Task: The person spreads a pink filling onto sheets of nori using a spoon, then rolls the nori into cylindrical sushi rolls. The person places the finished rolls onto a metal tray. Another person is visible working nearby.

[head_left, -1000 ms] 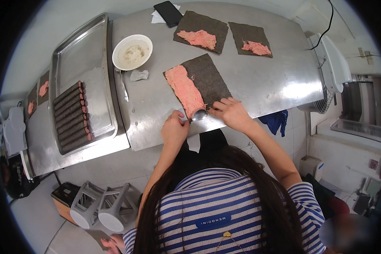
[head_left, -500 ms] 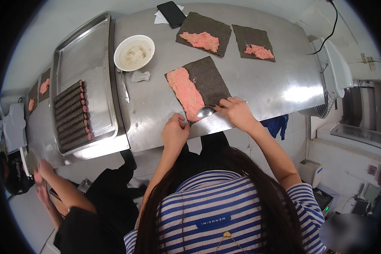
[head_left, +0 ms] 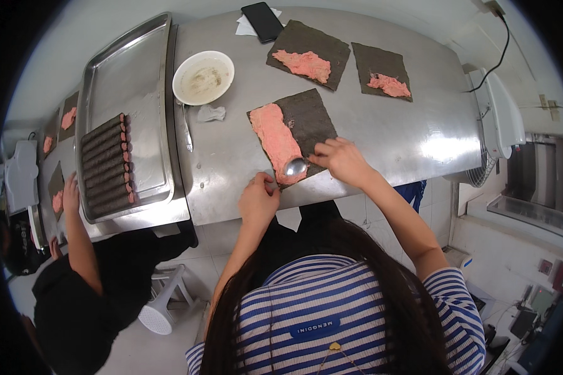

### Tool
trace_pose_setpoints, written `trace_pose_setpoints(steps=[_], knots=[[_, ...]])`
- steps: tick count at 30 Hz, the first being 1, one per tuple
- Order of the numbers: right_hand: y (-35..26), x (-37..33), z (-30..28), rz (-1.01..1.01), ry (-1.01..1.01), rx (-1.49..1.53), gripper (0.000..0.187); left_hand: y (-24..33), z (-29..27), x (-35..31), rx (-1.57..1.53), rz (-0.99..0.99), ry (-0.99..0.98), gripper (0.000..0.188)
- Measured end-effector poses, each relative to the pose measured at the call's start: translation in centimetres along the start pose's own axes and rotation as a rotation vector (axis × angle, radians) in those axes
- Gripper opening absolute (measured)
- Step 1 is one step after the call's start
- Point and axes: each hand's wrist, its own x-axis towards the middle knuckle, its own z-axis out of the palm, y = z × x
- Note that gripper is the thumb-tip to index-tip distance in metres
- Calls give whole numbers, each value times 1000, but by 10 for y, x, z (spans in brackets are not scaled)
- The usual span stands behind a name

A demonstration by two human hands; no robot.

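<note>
A dark seaweed sheet (head_left: 313,119) lies before me on the steel table, its left part covered by a strip of pink minced filling (head_left: 274,132). My right hand (head_left: 344,161) grips a metal spoon (head_left: 295,167), whose bowl rests on the filling near the sheet's close end. Fingers curled, my left hand (head_left: 259,199) holds the sheet's near left edge between thumb and forefinger; the exact contact is partly hidden. Farther off lie two more seaweed sheets, one larger (head_left: 322,47) and one smaller (head_left: 400,62), each bearing a rough lump of pink filling.
Left of me, a steel tray (head_left: 176,125) holds several seaweed rolls (head_left: 109,165). Between tray and sheet are a white bowl of cloudy liquid (head_left: 197,94), another spoon (head_left: 187,128) and crumpled tissue (head_left: 211,113). A phone (head_left: 261,22) lies far back. A co-worker's hand (head_left: 72,195) is beside the tray.
The spoon bowl has shifted slightly left on the filling and turned. At the left, the co-worker's arm has moved up beside the tray, and another sheet with filling now shows there.
</note>
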Motion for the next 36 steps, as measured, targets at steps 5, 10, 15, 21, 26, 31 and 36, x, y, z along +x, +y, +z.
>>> trace_pose_setpoints(steps=[5,10,15,21,26,31,36], knots=[[16,27,-6,103,36,0,21,0,2,-1,-21,-19,44,26],[0,18,-3,-83,-64,91,25,2,1,-4,-40,-47,22,25],[33,52,13,-37,96,-11,21,3,3,-3,-50,-49,28,25],[23,44,-12,-2,53,34,21,0,4,-3,-60,-37,53,25],[19,19,-1,-30,7,91,25,-2,6,-4,-60,-40,38,25],[43,61,10,-51,39,16,26,2,3,-6,-70,-64,36,26],[64,95,16,36,111,21,20,2,4,-7,-70,-61,76,26]])
